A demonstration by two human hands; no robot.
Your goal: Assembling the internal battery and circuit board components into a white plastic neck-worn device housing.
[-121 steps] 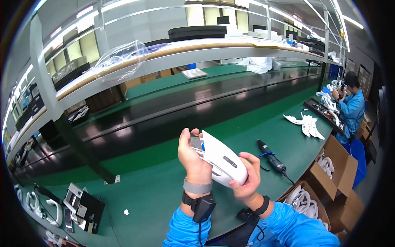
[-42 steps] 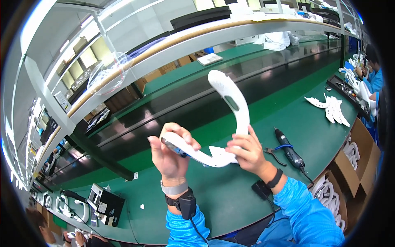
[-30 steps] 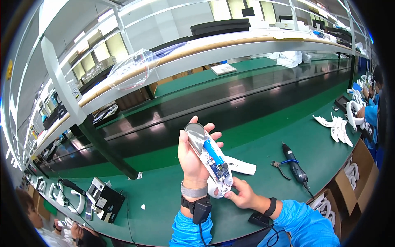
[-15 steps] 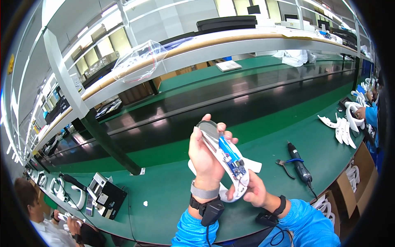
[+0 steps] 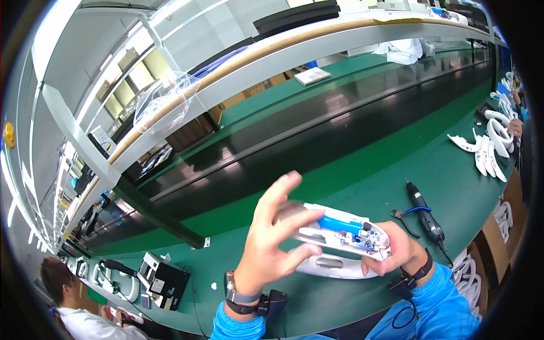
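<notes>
My right hand (image 5: 399, 249) grips one end of a curved white plastic housing (image 5: 334, 267), a loop-shaped device with its inside exposed. Set in its upper arm are a blue battery cell (image 5: 343, 225) and a small circuit board (image 5: 369, 238) with fine wires. At the device's other end, my left hand (image 5: 260, 238) has its fingers spread and stretched out. One of its fingertips reaches beside the blue cell; whether it touches I cannot tell. The housing is held above the green table (image 5: 317, 311). Part of its left end is hidden behind my left fingers.
Right of my hands lie a black electric screwdriver (image 5: 425, 215) and blue-handled cutting pliers (image 5: 409, 222). White curved shells (image 5: 486, 156) lie farther right, above a cardboard box (image 5: 498, 238). A black-and-white device (image 5: 163, 280) stands left. A co-worker (image 5: 73, 300) sits at far left.
My left hand has loosened from around the device and its fingers have spread. The device has turned from steep to nearly level, moving right with my right hand on its end.
</notes>
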